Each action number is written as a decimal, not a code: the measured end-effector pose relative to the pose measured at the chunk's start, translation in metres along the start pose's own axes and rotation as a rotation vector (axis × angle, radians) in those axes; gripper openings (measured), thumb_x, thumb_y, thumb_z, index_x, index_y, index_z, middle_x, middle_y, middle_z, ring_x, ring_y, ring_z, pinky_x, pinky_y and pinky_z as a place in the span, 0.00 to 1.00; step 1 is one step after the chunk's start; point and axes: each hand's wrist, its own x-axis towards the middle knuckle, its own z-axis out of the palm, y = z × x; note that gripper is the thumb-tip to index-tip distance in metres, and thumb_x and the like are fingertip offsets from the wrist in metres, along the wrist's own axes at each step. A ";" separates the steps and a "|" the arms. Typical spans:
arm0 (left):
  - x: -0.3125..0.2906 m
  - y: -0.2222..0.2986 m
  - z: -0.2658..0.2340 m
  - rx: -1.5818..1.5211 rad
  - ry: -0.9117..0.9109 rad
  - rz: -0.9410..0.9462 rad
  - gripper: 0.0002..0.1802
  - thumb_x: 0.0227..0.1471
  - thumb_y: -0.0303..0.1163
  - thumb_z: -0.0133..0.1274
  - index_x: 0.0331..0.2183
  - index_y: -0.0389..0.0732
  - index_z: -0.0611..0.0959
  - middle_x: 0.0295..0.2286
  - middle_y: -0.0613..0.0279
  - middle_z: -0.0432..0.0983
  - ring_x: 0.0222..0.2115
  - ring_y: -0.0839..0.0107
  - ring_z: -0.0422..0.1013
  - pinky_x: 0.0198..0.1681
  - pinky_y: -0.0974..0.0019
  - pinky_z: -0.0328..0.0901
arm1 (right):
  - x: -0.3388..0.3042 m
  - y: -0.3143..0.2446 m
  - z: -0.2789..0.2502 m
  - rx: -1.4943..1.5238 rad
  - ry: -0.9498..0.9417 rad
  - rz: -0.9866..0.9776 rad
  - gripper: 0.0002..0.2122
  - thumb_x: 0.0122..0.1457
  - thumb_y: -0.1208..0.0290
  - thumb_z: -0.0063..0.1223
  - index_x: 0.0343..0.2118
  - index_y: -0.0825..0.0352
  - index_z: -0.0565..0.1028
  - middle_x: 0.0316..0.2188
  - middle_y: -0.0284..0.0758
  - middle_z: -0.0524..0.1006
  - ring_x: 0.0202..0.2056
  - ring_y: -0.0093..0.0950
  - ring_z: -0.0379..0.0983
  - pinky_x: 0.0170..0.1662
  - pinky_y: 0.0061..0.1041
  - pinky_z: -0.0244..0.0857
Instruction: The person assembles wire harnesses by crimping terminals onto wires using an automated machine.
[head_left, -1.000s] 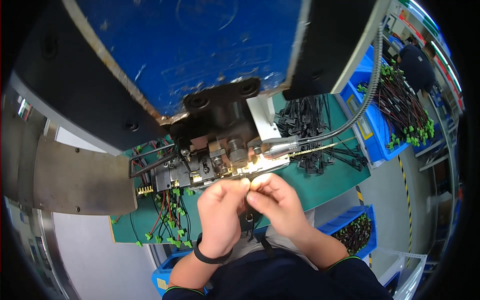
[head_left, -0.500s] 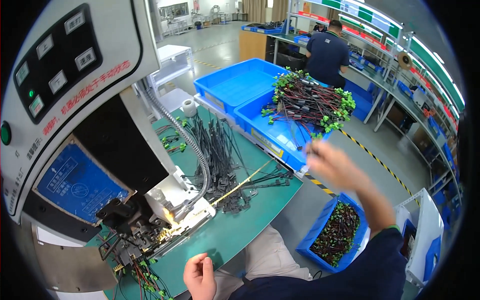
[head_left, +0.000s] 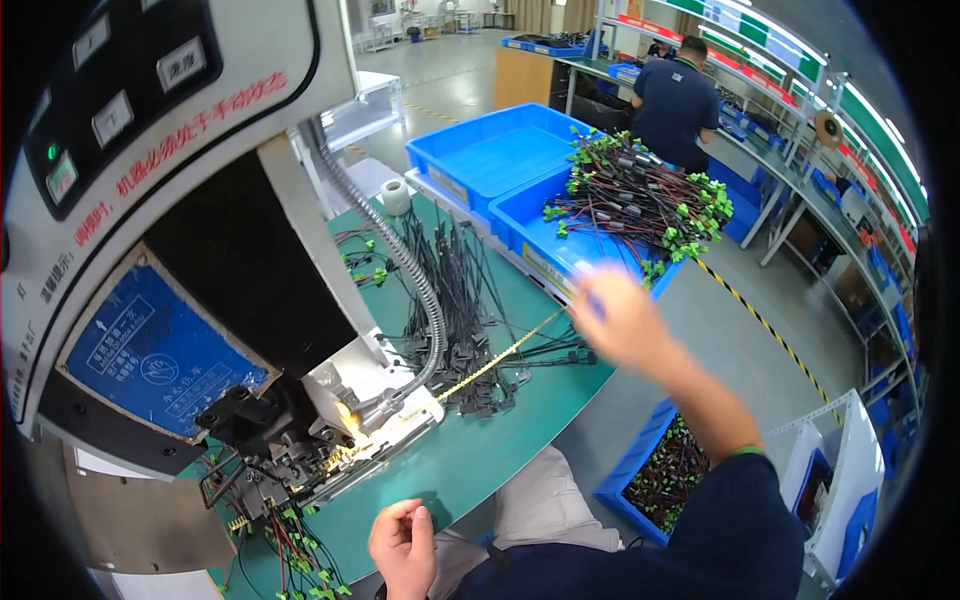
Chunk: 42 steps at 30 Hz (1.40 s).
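Observation:
My right hand (head_left: pixel 625 325) is raised beside the front edge of the near blue bin (head_left: pixel 515 222), over the table's right end. Motion smears its fingers, so whether it holds anything is unclear. In that bin lies a heap of black and red wire harnesses (head_left: pixel 650 195) with green connectors. My left hand (head_left: pixel 405 550) is curled at the table's front edge, thumb laid against the fingers; anything inside them is hidden. Black cables (head_left: pixel 450 290) with black connectors spread over the green table (head_left: pixel 480 450) between the bench machine and the bins.
At the left stands the machine (head_left: pixel 260 420), its work area lit, with a flexible metal conduit (head_left: pixel 400 260). Harnesses (head_left: pixel 295 550) hang by its base. Another blue bin (head_left: pixel 500 145) stands behind. A filled blue crate (head_left: pixel 670 475) sits low right. A person (head_left: pixel 675 110) works farther off.
My right hand has moved left and slightly down, from the harness heap's near side toward the table. My left hand stays curled. The view has shifted slightly.

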 end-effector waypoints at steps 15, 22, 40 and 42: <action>-0.047 0.018 -0.055 0.004 -0.075 -0.011 0.06 0.53 0.21 0.53 0.36 0.34 0.78 0.25 0.66 0.73 0.23 0.80 0.68 0.26 0.78 0.62 | -0.065 -0.060 0.073 -0.100 -0.045 0.128 0.09 0.50 0.69 0.58 0.33 0.67 0.75 0.30 0.39 0.73 0.31 0.39 0.73 0.32 0.34 0.69; -0.049 0.007 -0.145 0.691 0.464 0.097 0.04 0.46 0.22 0.56 0.29 0.35 0.78 0.25 0.57 0.73 0.26 0.64 0.69 0.30 0.65 0.63 | -0.060 -0.068 0.073 -0.078 -0.148 0.235 0.11 0.45 0.74 0.58 0.31 0.68 0.69 0.30 0.41 0.73 0.30 0.42 0.72 0.33 0.38 0.66; -0.051 0.045 -0.150 0.652 0.506 0.150 0.03 0.51 0.23 0.52 0.28 0.33 0.76 0.26 0.53 0.70 0.27 0.60 0.68 0.32 0.63 0.63 | -0.132 -0.128 0.034 1.850 -0.461 1.013 0.13 0.64 0.71 0.36 0.48 0.72 0.66 0.22 0.39 0.72 0.20 0.39 0.75 0.27 0.38 0.73; -0.071 0.044 -0.154 0.775 0.401 0.039 0.03 0.51 0.22 0.52 0.28 0.33 0.76 0.26 0.52 0.70 0.27 0.59 0.68 0.32 0.62 0.64 | -0.148 -0.121 0.045 1.870 -0.458 0.993 0.14 0.65 0.69 0.34 0.47 0.73 0.67 0.21 0.39 0.72 0.20 0.40 0.75 0.28 0.40 0.73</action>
